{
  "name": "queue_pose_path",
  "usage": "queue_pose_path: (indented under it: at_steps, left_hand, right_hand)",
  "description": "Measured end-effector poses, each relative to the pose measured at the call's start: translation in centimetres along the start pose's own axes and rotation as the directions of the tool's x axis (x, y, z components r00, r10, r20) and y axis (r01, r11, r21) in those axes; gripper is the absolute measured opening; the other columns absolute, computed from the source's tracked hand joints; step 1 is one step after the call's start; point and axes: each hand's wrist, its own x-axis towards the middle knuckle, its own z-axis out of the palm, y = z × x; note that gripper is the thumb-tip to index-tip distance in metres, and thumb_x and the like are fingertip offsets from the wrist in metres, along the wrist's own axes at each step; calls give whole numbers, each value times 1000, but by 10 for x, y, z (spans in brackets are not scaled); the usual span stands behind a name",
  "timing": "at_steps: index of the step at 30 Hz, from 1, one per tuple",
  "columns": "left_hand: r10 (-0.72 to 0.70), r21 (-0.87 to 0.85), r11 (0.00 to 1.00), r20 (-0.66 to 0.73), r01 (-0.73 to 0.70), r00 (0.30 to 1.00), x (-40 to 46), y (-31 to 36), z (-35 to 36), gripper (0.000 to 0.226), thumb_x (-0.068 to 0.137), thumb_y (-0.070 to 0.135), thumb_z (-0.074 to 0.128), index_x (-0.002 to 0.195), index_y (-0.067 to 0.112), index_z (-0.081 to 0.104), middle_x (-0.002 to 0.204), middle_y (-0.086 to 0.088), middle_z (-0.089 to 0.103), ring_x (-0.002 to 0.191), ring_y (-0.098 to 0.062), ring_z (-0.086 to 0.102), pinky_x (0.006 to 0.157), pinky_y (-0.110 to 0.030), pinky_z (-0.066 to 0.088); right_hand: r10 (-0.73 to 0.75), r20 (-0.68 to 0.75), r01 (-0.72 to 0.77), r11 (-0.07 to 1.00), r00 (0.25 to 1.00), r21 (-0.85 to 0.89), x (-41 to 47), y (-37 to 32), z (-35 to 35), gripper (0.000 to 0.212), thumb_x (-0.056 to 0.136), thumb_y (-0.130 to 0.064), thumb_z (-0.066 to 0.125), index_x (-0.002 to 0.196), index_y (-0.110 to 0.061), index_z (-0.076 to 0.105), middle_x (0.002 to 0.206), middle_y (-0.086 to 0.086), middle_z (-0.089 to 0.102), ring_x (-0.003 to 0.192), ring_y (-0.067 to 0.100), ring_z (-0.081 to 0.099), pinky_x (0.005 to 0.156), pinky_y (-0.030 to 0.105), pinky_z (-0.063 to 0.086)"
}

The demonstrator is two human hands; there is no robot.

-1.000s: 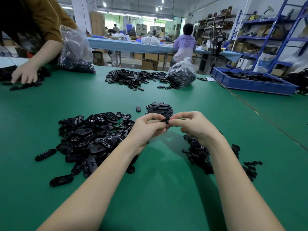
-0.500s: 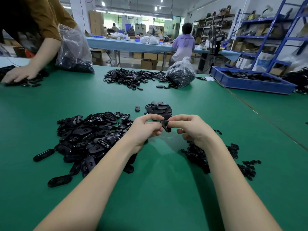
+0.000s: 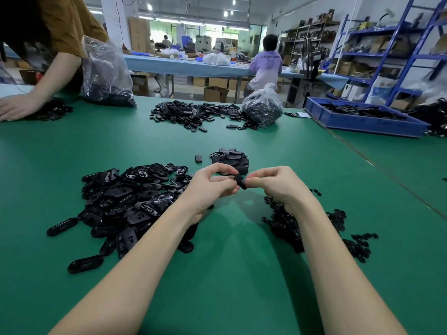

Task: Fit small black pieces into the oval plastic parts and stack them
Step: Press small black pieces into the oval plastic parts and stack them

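Centre frame, left hand point(image 3: 212, 184) and right hand point(image 3: 273, 183) both pinch one oval part point(image 3: 240, 182): judged light, stiff, slick; grip by its edges.

The green table mat point(image 3: 72, 151) looks matt and smooth, with soft light patches. The oval plastic parts point(image 3: 128, 201) heaped on it are black plastic with a mild gloss. The small black pieces point(image 3: 314, 228) look duller. Two bags point(image 3: 262, 110) are thin, clear, crinkled plastic film. The blue crate point(image 3: 362, 122) is hard plastic; the shelving point(image 3: 408, 44) is blue-painted metal; cardboard boxes point(image 3: 215, 93) look matt brown.
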Motion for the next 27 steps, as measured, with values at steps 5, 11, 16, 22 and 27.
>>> queue_pose_path:
  at_steps: [5, 11, 16, 22, 27]
  left_hand:
    - [12, 30, 999, 19, -13, 1000, -2, 1, 1, 21, 86, -7, 65, 94, 13, 69, 88, -13, 77, 76, -19, 70, 75, -18, 57]
    - [51, 22, 998, 9, -52, 999, -2, 2, 2, 13, 88, 3, 73, 95, 11, 66, 91, -17, 75, 74, -18, 70, 74, -19, 57]
    - [33, 60, 998, 0, -33, 999, -4, 0, 4, 14, 91, 0, 67, 98, 11, 70, 93, -15, 76, 72, -14, 71, 72, -16, 56]
    - [-39, -9, 999, 9, 39, 999, -2, 4, 1, 12, 92, -1, 65, 97, 9, 70, 89, -14, 74, 75, -18, 70, 73, -17, 57]
    - [-73, -209, 974, 71, 86, 995, -1, 7, -1, 11, 90, -5, 65, 95, 4, 68, 96, -18, 70, 77, -21, 71, 73, -20, 58]
  right_hand:
    - [-15, 1, 15, 1000, 1000, 2, 0, 2, 1, 9, 75, -31, 87, 70, -29, 80, 69, -2, 61, 65, 14, 42, 55, 26, 31]
    - [-29, 14, 29, 999, 999, 37, 0, 2, 1, 8, 77, -29, 86, 74, -27, 80, 47, -14, 52, 39, 1, 37, 38, 13, 28]
    - [14, -1, -14, 1000, 1000, -10, 0, 2, 2, 13, 75, -30, 88, 81, -27, 77, 41, -13, 38, 34, 5, 29, 34, 17, 22]
    - [-9, 59, 9, 1000, 998, 2, -3, 5, -3, 21, 71, -46, 89, 84, -32, 80, 61, -10, 60, 46, 8, 38, 43, 16, 31]
    - [21, 147, -40, 991, 989, 131, -3, 9, -6, 30, 69, -57, 86, 88, -35, 80, 90, -14, 78, 55, 8, 45, 54, 22, 31]
